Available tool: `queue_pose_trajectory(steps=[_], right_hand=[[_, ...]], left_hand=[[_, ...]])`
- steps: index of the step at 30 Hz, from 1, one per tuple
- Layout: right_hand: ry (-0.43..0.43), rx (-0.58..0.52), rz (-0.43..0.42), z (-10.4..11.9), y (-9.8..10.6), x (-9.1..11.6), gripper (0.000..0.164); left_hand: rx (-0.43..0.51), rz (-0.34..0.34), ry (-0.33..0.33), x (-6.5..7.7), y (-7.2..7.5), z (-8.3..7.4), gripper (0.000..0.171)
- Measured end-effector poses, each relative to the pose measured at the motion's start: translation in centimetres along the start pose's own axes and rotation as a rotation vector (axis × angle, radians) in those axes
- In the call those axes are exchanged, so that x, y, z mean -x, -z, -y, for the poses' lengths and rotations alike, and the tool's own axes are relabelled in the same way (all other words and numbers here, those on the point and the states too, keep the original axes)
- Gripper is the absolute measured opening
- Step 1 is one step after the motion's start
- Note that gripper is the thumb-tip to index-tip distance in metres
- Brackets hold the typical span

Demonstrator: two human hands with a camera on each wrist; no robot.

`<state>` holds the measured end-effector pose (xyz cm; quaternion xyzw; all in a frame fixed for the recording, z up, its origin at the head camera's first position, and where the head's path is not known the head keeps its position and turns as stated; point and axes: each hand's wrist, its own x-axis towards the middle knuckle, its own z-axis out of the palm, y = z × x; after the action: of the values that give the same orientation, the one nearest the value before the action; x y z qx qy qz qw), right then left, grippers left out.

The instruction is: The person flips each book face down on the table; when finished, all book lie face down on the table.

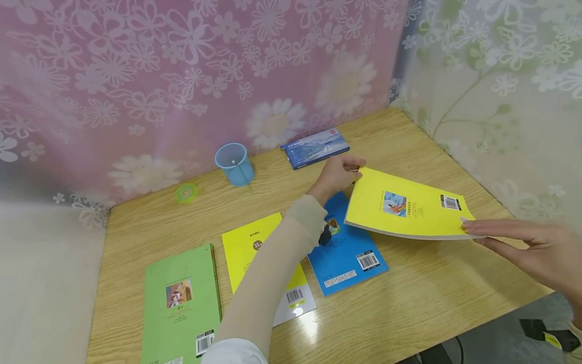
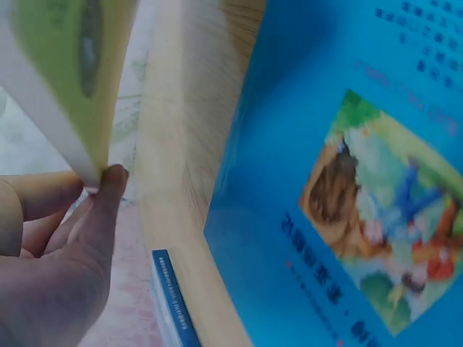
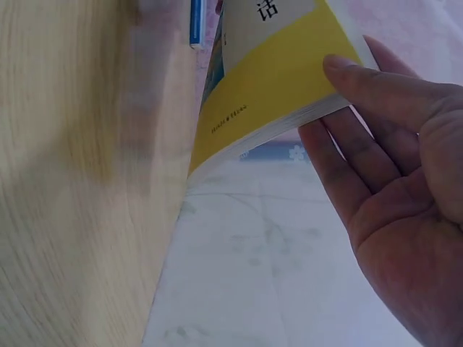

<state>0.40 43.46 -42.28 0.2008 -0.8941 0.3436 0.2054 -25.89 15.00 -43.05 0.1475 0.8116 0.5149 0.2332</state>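
Note:
A yellow book (image 1: 423,207) is held tilted above the right part of the table, its back cover with a barcode facing up. At its far left corner my left hand (image 1: 337,178) pinches it; in the left wrist view the thumb and fingers (image 2: 112,181) meet on that corner. My right hand (image 1: 536,247) grips the near right corner, thumb on one cover and fingers on the other in the right wrist view. Just left of it a blue book (image 1: 350,258) lies on the table, partly hidden by my left forearm.
Further left lie another yellow book (image 1: 247,237) and a green book (image 1: 182,298). Along the back stand a blue mesh cup (image 1: 240,172), a roll of green tape (image 1: 186,193) and a flat blue box (image 1: 316,147). Floral curtains border the wooden table (image 1: 136,227).

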Motion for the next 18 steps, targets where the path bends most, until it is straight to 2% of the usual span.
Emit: queue_pose_trajectory(steps=[2, 6, 8, 10, 11, 12, 15, 18], right_hand=[[0.036, 0.018, 0.013, -0.1, -0.4, 0.0, 0.052], [0.059, 0.062, 0.038, -0.1, -1.2, 0.2, 0.054], [0.034, 0.084, 0.059, 0.0, -1.5, 0.2, 0.05], [0.005, 0.078, 0.083, 0.1, -1.9, 0.3, 0.028], [-0.008, 0.071, 0.09, 0.1, -2.2, 0.2, 0.022], [-0.029, 0.073, 0.101, 0.2, -2.5, 0.2, 0.028], [-0.075, 0.053, 0.133, 0.3, -3.3, 0.2, 0.064], [-0.097, 0.037, 0.166, 0.3, -3.8, 0.3, 0.064]], left_hand=[[-0.074, 0.025, -0.018, 0.0, 0.0, -0.1, 0.035], [-0.208, 0.096, -0.024, 0.0, -0.1, -0.2, 0.043], [-0.282, 0.139, -0.036, 0.0, -0.2, -0.2, 0.045], [-0.342, 0.179, -0.054, 0.0, -0.2, -0.1, 0.048], [-0.362, 0.2, -0.059, 0.0, -0.2, -0.1, 0.049], [-0.378, 0.221, -0.068, 0.0, -0.2, 0.0, 0.05], [-0.401, 0.265, -0.058, 0.1, -0.4, 0.1, 0.053], [-0.413, 0.286, -0.023, 0.0, -0.7, 0.3, 0.054]])
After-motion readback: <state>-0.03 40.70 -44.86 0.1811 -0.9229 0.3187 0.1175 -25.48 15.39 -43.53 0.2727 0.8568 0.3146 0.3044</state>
